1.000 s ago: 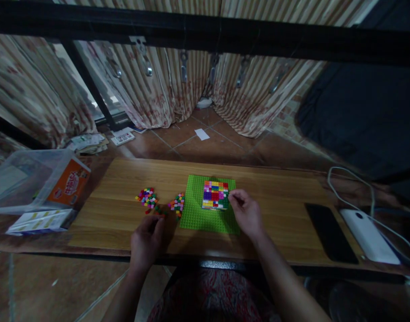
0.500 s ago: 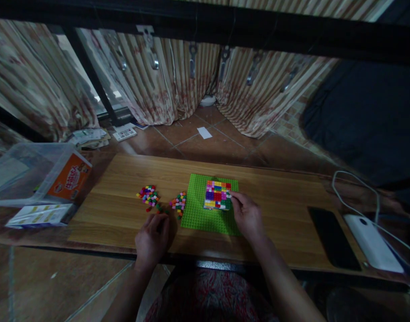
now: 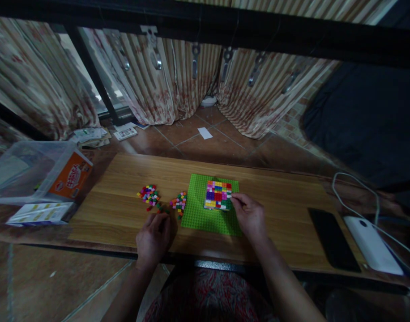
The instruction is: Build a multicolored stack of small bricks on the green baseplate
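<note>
A block of multicoloured toy bricks [image 3: 218,196] stands on the green studded baseplate [image 3: 194,219]. At its right edge, the thumb and forefinger of my right hand [image 3: 250,218] are pinched together, and any small piece between them is too small to make out. My left hand [image 3: 153,239] rests near the front of the table with its fingers curled in; what they hold, if anything, is hidden. Just beyond the left fingertips lies a heap of small loose bricks [image 3: 149,195]. A second heap of bricks [image 3: 179,203] lies against the baseplate's left edge.
The wooden table [image 3: 282,201] carries a black phone [image 3: 334,239] at the right, beside a white power bank [image 3: 373,245] and a white cable [image 3: 378,201]. At the left are a clear plastic bin [image 3: 33,170] and a white-and-yellow box [image 3: 40,214]. A dark bar [image 3: 205,27] crosses overhead.
My right hand has shifted very slightly right, its fingertips still at the brick block's right edge. My left hand stays by the loose bricks. The camera view has moved a little.
</note>
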The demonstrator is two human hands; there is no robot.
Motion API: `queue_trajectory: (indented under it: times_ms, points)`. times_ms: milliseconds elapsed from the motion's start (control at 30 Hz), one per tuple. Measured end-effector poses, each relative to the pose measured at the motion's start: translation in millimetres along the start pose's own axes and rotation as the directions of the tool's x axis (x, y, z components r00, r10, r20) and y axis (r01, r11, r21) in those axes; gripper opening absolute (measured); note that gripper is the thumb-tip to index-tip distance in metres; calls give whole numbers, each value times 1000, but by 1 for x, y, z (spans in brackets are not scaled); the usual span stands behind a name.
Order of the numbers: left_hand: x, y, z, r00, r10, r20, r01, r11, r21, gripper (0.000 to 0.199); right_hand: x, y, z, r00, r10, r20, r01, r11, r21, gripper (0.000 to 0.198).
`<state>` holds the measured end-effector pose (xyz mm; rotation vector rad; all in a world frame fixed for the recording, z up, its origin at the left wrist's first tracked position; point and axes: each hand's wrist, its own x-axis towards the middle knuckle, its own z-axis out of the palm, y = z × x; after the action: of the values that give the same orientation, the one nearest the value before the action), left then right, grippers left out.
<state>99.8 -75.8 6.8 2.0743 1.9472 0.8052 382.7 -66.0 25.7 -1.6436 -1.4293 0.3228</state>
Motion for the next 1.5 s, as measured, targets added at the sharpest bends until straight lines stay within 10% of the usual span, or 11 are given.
queue_trajectory:
  times_ms: [933, 1500]
  points:
    - [12, 8, -4, 995, -97, 7, 97, 977, -192, 20, -2, 3, -7, 954, -265, 138, 277, 958, -72, 26]
    - [46, 21, -6, 982, 66, 179, -80, 994, 74, 26, -44, -13, -6, 980, -187, 64, 188, 982, -15, 22]
